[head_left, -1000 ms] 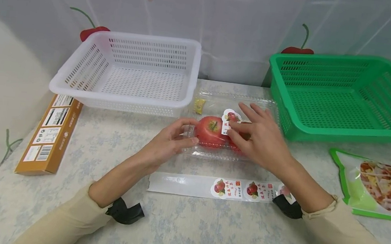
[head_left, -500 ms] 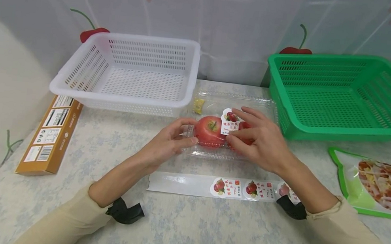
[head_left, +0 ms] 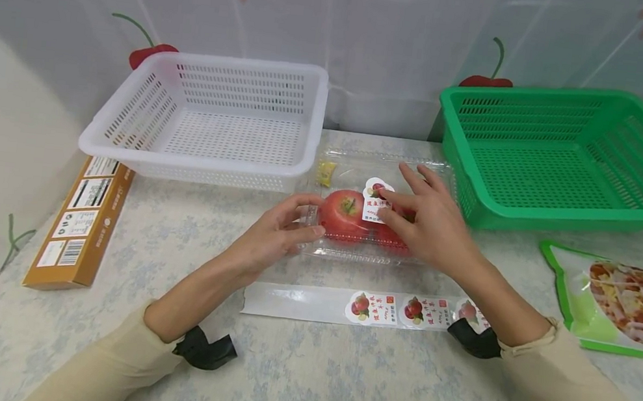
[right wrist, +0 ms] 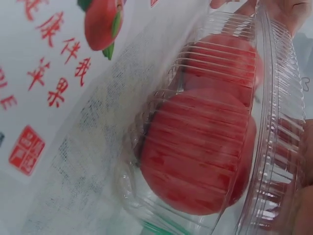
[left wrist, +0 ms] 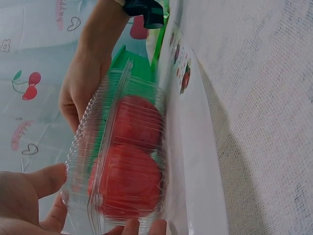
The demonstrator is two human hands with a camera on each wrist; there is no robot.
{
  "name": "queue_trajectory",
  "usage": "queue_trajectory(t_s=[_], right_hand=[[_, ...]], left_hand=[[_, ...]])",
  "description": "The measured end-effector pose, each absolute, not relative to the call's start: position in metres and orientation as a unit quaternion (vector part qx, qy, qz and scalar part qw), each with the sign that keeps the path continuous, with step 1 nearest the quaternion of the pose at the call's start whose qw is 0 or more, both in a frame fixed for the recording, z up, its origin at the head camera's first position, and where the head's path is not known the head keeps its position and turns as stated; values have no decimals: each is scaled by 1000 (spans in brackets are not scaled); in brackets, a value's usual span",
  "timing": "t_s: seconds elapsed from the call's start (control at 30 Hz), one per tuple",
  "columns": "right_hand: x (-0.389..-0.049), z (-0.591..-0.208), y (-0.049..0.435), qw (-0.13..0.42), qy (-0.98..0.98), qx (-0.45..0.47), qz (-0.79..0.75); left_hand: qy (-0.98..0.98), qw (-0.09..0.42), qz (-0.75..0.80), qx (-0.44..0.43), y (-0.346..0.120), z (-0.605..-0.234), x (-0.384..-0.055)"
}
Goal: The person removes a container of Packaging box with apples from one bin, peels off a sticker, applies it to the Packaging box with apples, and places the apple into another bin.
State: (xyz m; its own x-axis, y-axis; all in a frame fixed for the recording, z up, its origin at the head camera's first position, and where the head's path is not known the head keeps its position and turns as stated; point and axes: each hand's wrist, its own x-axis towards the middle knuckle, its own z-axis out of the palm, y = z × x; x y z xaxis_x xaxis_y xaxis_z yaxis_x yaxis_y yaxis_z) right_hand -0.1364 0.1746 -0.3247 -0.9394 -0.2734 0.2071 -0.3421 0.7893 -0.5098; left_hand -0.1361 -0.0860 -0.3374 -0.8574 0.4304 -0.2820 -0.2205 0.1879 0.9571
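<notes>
A clear plastic clamshell box (head_left: 354,168) lies closed on the table, with red apples (head_left: 343,214) visible through the lid. My left hand (head_left: 273,235) holds its left end, thumb at the front corner and fingers along the side. On the lid sits a white apple sticker (head_left: 372,206). My right hand (head_left: 433,225) touches this sticker with index finger and thumb, the other fingers raised. The left wrist view has the left thumb (left wrist: 51,180) at the lid's edge. In the right wrist view the apples (right wrist: 200,152) show through the box's ribbed side.
In front of the box runs a strip of apple stickers (head_left: 299,303). A white basket (head_left: 202,163) stands back left, a green basket (head_left: 561,219) back right. An orange-brown carton (head_left: 86,221) lies at left, a green-edged food bag (head_left: 577,286) at right.
The right fingers have shifted over the sticker, covering less of it half a second ago and then moving back up with the upper fingers lifted. The left hand and box have stayed put.
</notes>
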Motion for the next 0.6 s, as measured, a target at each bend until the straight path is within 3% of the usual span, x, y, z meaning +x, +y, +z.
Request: queue_trajectory(t_s=[0.33,0.6], right_hand=[[-133,-326,176,147,-924,214,279],[-111,-320,185,339,-838,183,387]], left_hand=[[724,252,639,67,-85,-336,-136],[721,251,643,68,-85,-337,-134]])
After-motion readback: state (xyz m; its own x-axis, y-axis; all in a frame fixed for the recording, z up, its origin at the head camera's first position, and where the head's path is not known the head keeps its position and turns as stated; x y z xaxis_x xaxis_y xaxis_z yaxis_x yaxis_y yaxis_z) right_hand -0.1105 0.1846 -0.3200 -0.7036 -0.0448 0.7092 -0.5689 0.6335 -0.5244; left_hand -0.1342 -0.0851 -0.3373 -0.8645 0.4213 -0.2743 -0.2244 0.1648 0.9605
